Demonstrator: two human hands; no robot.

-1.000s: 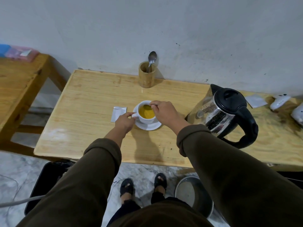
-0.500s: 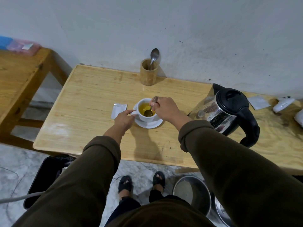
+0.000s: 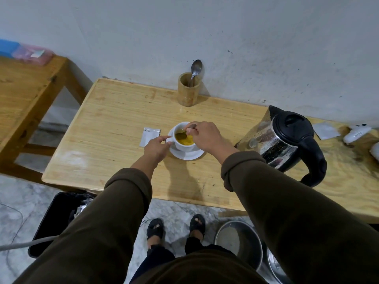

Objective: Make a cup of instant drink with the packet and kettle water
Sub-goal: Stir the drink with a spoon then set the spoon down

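A white cup (image 3: 183, 144) of yellow drink stands on a white saucer (image 3: 185, 155) in the middle of the wooden table (image 3: 106, 124). My left hand (image 3: 156, 147) pinches the cup's handle. My right hand (image 3: 206, 138) holds a spoon (image 3: 183, 135) whose bowl dips into the drink. An opened silver packet (image 3: 149, 136) lies flat just left of the cup. The glass kettle (image 3: 285, 143) with black lid and handle stands to the right.
A bamboo holder (image 3: 188, 90) with another spoon stands at the wall. White items (image 3: 355, 133) lie at the far right. A second wooden table (image 3: 26, 83) is at left. Below the edge are a black bin (image 3: 55, 220) and metal pots (image 3: 239, 240).
The spoon's bowl has shifted round inside the cup as my right hand moved. My left hand has stayed on the handle. The view drifted slightly.
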